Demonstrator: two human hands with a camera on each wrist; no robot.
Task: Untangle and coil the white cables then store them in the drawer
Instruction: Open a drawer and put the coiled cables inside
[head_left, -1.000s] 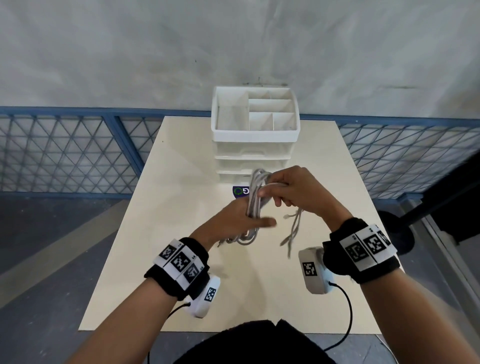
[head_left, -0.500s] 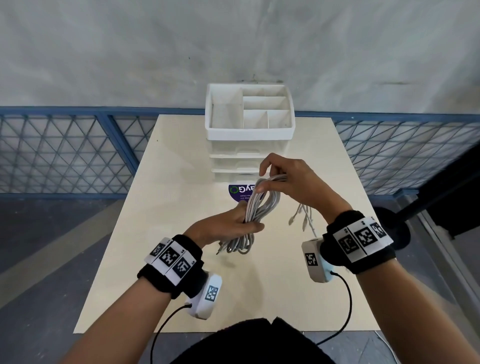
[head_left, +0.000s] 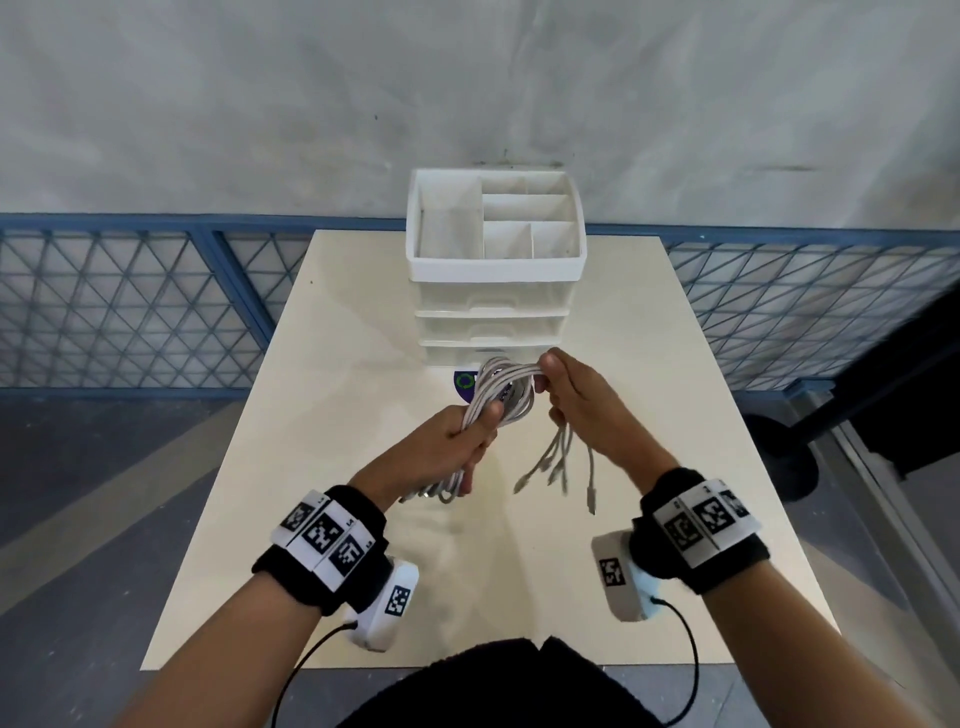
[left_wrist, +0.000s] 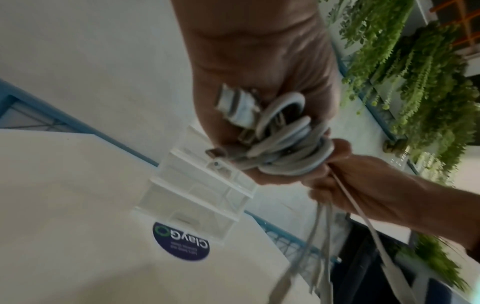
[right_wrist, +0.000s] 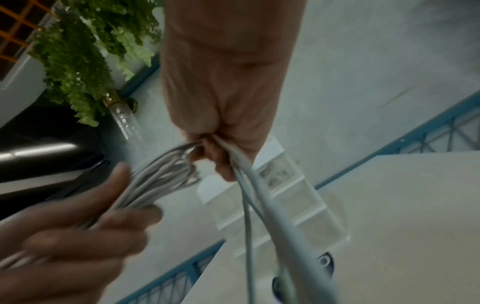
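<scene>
A bundle of white cables (head_left: 501, 395) is held in the air over the table, in front of the white drawer unit (head_left: 491, 312). My left hand (head_left: 457, 441) grips the lower part of the looped bundle (left_wrist: 283, 148), with several loops sticking out below the fist. My right hand (head_left: 566, 395) pinches the top of the loops (right_wrist: 166, 174) between thumb and fingers. Loose cable ends with plugs (head_left: 556, 467) hang down from under the right hand. All three drawers look shut.
The drawer unit carries an open divided tray (head_left: 496, 223) on top and stands at the far middle of the cream table (head_left: 363, 519). A purple round sticker (left_wrist: 182, 242) lies just before it. A blue mesh fence (head_left: 130, 306) runs behind the table.
Both hands have shifted slightly with the bundle. The right hand has carried the cable round the top of the loops, and the loose ends now hang lower between the hands.
</scene>
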